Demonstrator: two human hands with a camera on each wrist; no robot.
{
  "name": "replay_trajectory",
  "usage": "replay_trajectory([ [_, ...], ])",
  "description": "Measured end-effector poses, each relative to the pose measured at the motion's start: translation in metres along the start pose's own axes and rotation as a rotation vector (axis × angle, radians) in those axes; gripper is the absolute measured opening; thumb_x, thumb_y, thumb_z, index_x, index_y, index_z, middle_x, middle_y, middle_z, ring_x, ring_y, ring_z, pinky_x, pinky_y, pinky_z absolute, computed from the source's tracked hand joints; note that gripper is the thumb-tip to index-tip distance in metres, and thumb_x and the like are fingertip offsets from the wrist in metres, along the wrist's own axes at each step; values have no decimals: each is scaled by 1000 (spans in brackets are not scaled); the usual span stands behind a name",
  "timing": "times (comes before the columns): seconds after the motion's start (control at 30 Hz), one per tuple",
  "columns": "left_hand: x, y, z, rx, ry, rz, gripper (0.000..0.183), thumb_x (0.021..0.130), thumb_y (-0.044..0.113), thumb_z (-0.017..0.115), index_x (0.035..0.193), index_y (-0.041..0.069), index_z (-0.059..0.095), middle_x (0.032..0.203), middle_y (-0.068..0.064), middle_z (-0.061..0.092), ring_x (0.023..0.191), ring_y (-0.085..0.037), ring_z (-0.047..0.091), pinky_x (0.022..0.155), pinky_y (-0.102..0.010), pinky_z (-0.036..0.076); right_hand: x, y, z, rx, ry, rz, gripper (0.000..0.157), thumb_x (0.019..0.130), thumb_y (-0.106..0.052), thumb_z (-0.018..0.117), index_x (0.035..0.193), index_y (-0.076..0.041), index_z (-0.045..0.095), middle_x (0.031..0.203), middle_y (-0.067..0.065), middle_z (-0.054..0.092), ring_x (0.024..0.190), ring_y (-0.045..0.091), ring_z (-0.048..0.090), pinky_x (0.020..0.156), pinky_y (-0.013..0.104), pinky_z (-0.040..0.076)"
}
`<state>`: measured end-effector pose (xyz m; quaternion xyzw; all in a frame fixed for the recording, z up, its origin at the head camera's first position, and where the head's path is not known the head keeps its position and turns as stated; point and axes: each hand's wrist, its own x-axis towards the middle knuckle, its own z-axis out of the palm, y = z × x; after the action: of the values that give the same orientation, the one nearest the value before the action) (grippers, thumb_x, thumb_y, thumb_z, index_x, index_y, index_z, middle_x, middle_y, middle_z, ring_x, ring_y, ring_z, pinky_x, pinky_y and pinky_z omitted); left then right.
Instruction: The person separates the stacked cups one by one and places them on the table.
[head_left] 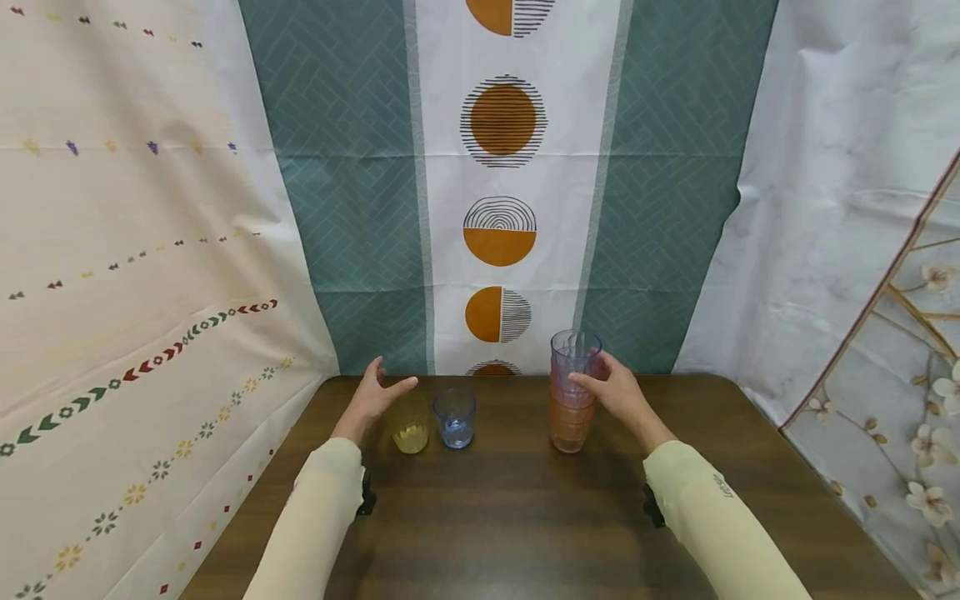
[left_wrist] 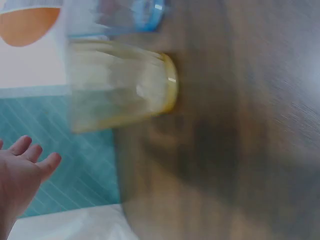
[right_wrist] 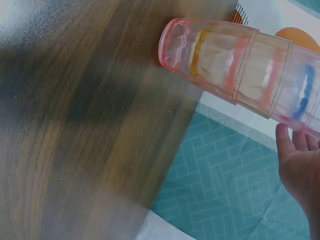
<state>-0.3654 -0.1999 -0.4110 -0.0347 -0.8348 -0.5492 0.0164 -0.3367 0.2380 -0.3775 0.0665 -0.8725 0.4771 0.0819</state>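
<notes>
On the right of the table stands a tall stack of clear tinted cups [head_left: 572, 408], with pink, yellow and blue showing through the walls. My right hand [head_left: 618, 392] holds it near the top, thumb in front and fingers behind. In the right wrist view the stack [right_wrist: 215, 62] slants across, its upper end cut off, beside the right hand [right_wrist: 302, 170]. My left hand [head_left: 369, 400] is spread beside a yellow cup [head_left: 411, 433], apart from it. A blue cup [head_left: 456, 421] stands just right of the yellow one. In the left wrist view the left hand's [left_wrist: 22, 175] fingers hold nothing.
The dark wooden table [head_left: 495, 517] has its back edge close behind the cups. A teal and white curtain [head_left: 360, 208] with orange circles hangs there, and pale cloths flank the table on both sides.
</notes>
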Motion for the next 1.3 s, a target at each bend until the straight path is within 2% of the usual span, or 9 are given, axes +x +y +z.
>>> replay_trajectory([
  [0.17, 7, 27, 1, -17, -6, 41, 109, 89, 60, 64, 160, 14, -4, 164, -18, 11, 148, -41, 12, 115, -59, 21, 1, -3, 3, -18, 10, -1, 91, 90, -50, 70, 154, -1, 28, 150, 27, 38, 137, 43, 38, 111, 55, 33],
  [0.27, 11, 40, 9, -21, -19, 59, 108, 88, 61, 65, 160, 16, -2, 164, -16, 13, 148, -40, 14, 115, -58, 22, 0, -2, 2, -34, 21, 14, 92, 90, -51, 69, 155, -1, 27, 152, 27, 36, 139, 43, 36, 111, 55, 31],
  [0.43, 15, 62, 30, -20, -46, 95, 106, 87, 58, 68, 160, 17, 3, 163, -14, 17, 148, -38, 17, 115, -57, 24, -2, 4, 1, -22, 32, 41, 94, 88, -53, 70, 155, -3, 27, 153, 26, 36, 139, 43, 36, 111, 56, 32],
  [0.7, 22, 96, 63, -32, -88, 145, 104, 85, 52, 73, 160, 17, 10, 161, -14, 24, 148, -34, 20, 115, -57, 24, 0, 4, 4, -19, 48, 27, 97, 86, -47, 75, 155, -1, 25, 152, 26, 36, 139, 42, 36, 112, 56, 31],
  [0.93, 23, 127, 97, -43, -129, 167, 103, 83, 52, 75, 159, 21, 15, 159, -12, 28, 144, -34, 28, 113, -56, 28, 2, 4, 3, -22, 37, 31, 98, 86, -46, 75, 156, -2, 23, 153, 26, 35, 140, 43, 34, 112, 57, 29],
  [1.1, 24, 142, 124, -74, -198, 220, 104, 83, 46, 78, 160, 20, 13, 159, -13, 27, 144, -34, 29, 112, -52, 33, 1, 8, 3, -53, 30, 24, 92, 88, -44, 75, 153, 1, 28, 149, 27, 40, 136, 43, 39, 111, 55, 32],
  [1.3, 23, 149, 157, -38, -244, 245, 105, 80, 48, 79, 160, 22, 15, 159, -14, 29, 144, -33, 31, 110, -53, 35, 1, 10, 7, -17, 28, -5, 89, 89, -43, 74, 153, 0, 29, 146, 27, 44, 133, 42, 44, 109, 55, 36],
])
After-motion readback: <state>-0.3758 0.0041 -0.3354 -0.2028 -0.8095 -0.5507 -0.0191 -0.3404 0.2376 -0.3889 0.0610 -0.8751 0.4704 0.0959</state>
